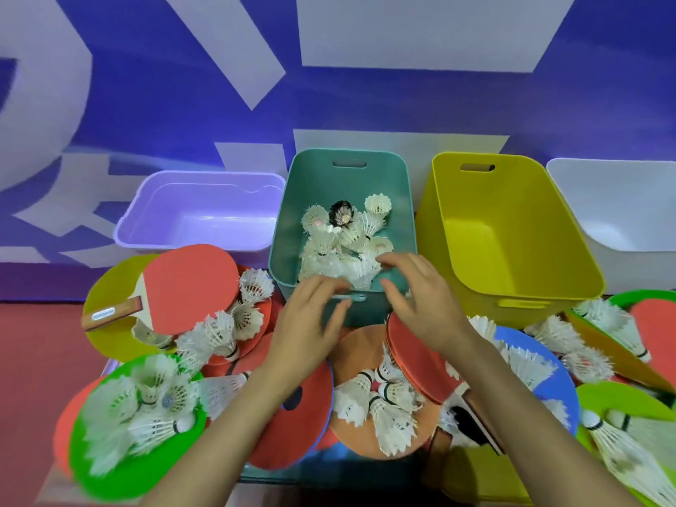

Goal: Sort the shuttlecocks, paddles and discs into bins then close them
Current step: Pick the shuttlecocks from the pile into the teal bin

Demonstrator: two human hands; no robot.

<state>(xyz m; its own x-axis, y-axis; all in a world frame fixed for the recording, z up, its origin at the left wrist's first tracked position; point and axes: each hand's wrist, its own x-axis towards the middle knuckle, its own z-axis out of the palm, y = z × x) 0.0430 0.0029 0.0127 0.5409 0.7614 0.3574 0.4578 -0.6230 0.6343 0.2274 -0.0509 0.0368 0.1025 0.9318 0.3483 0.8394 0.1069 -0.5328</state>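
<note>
Bins stand in a row at the back: a lilac bin [201, 217], shallow and translucent, then a teal bin [314, 177], a yellow bin [512, 214] and a white bin [622, 199]. All are smooth moulded plastic with rounded corners, all are open, and no lids show. Only the teal one holds anything, a heap of shuttlecocks [344, 243] against its near wall. In front lies the unsorted spread of flat, thin, matte round discs, among them a green disc [120, 484], a red disc [292, 429] and a blue disc [526, 342]. Paddles with red rubber faces and wooden handles overlap them, a left paddle [190, 287] and a second paddle [413, 360] under the right wrist. The left hand [307, 323] and right hand [420, 298] hover over the teal bin's near rim, each grip slack, fingers spread, holding nothing that I can see. Sorting shuttlecocks looks to be the step in hand, with much left. Loose shuttlecocks [146, 408], white feathered cones with rounded tips, lie thick on the discs. The next move likely calls for a light pinch near the tip, since the feathers look brittle.
</note>
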